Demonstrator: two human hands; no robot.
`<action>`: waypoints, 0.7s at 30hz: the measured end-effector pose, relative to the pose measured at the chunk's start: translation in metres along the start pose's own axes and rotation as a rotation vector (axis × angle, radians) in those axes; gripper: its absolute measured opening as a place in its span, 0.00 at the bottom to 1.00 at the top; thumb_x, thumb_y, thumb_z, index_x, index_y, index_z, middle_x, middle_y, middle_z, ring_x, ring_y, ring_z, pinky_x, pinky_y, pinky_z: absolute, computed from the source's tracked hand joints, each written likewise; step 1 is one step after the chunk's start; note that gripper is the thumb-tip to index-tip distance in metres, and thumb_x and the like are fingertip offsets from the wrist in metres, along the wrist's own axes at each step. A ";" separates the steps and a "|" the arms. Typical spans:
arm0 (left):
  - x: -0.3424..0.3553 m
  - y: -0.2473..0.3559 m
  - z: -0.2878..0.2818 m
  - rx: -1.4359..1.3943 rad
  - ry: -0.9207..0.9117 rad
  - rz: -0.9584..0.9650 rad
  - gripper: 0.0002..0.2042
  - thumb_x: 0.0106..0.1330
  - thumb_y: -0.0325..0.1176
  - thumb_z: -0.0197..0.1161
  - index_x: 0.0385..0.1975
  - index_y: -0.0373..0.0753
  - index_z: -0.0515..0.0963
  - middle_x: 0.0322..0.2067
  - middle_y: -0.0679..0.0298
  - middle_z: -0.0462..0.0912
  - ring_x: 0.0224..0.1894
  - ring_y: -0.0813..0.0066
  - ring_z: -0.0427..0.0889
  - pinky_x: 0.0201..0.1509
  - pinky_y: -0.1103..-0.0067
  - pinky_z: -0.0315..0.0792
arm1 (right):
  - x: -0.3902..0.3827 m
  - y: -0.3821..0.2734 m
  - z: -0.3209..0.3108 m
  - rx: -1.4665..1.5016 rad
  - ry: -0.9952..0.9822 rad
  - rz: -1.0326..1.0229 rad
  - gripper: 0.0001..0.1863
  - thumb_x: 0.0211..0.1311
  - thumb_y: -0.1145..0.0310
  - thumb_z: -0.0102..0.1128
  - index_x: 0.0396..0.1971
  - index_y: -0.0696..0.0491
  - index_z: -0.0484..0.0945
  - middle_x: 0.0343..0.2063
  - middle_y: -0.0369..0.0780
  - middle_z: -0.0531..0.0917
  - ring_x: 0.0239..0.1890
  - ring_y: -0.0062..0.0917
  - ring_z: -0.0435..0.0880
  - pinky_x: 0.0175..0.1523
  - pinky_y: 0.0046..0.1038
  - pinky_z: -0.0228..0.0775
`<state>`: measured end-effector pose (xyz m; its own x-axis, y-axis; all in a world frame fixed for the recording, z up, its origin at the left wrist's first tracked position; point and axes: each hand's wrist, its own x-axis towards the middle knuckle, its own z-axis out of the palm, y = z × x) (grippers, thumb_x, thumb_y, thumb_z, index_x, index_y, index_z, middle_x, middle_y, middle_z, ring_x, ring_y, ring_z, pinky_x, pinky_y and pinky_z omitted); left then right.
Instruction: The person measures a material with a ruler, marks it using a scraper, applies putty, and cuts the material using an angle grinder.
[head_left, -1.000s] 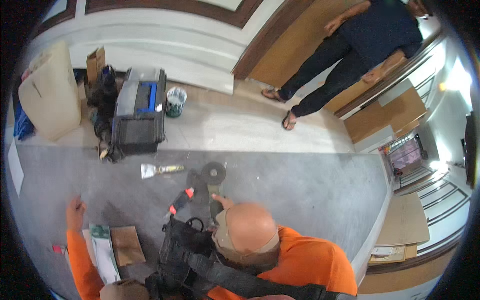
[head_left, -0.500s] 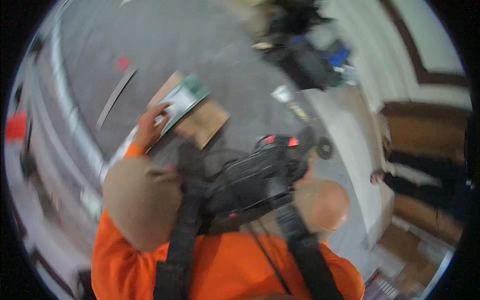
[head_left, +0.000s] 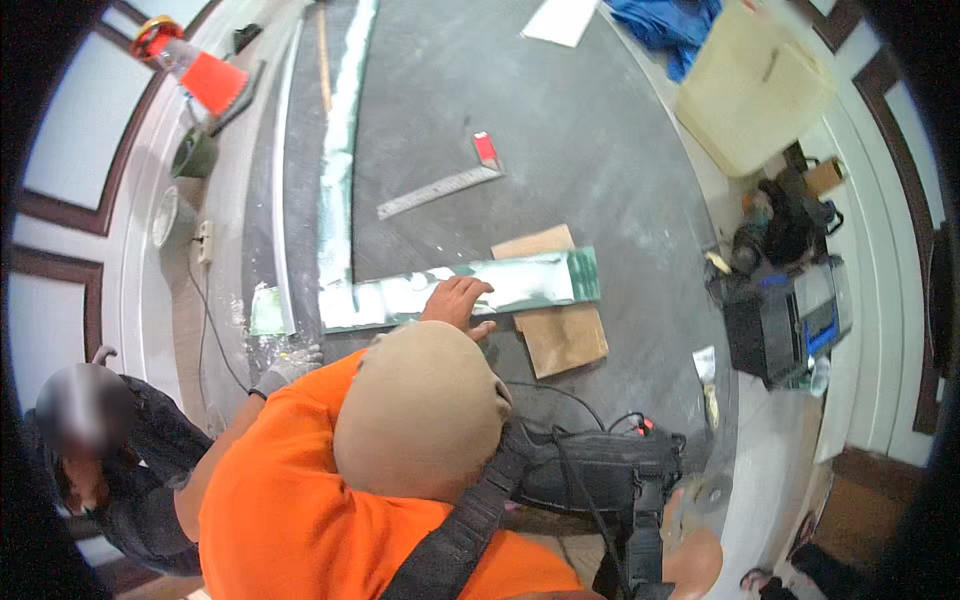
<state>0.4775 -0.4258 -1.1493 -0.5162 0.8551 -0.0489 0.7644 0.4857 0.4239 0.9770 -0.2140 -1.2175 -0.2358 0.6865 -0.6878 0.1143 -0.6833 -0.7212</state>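
In the head view, the person's left hand (head_left: 460,302) lies on a green board (head_left: 530,283) smeared with white; its grip is spread, the thumb apart from the fingers at the near edge. This board lies on the floor (head_left: 600,140), over brown cardboard (head_left: 563,340), and meets a long strip (head_left: 342,160) that is cut off above. The right hand cannot be made out, so I cannot tell its grip; a black bag (head_left: 600,465) and the knee cover much there. A disc (head_left: 714,494) near the knee is faint. A co-worker's gloved hand (head_left: 292,366) is partly hidden behind the orange sleeve (head_left: 270,470).

The toolbox (head_left: 765,325) is closed and its content hidden, like that of the pale jerrycan (head_left: 750,95). Inside the green bucket (head_left: 196,152) and the white bucket (head_left: 172,218), I cannot distinguish anything.
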 end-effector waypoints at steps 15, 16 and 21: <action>-0.013 -0.105 0.012 0.248 -0.077 -0.122 0.58 0.39 0.52 0.81 0.72 0.42 0.53 0.66 0.52 0.63 0.71 0.49 0.57 0.73 0.54 0.51 | -0.014 -0.007 0.024 -0.744 0.031 -0.371 0.19 0.69 0.62 0.55 0.50 0.61 0.75 0.44 0.44 0.83 0.45 0.28 0.82 0.55 0.29 0.73; -0.001 -0.103 0.013 0.225 -0.078 -0.113 0.55 0.44 0.52 0.78 0.72 0.42 0.53 0.65 0.53 0.65 0.71 0.50 0.58 0.73 0.54 0.51 | -0.017 -0.008 0.021 -0.830 0.026 -0.419 0.19 0.69 0.62 0.55 0.50 0.61 0.75 0.44 0.44 0.83 0.45 0.28 0.82 0.55 0.29 0.73; 0.001 -0.092 0.019 0.236 -0.085 -0.116 0.62 0.37 0.48 0.83 0.73 0.43 0.49 0.66 0.50 0.63 0.71 0.49 0.57 0.74 0.54 0.50 | -0.003 -0.060 0.048 -1.048 -0.017 -0.766 0.18 0.69 0.64 0.56 0.50 0.62 0.75 0.45 0.44 0.83 0.46 0.28 0.82 0.56 0.28 0.72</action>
<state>0.4142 -0.4665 -1.2057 -0.5789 0.7987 -0.1642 0.7763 0.6015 0.1888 0.9241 -0.1867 -1.1680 -0.5875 0.8054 -0.0789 0.6400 0.4028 -0.6543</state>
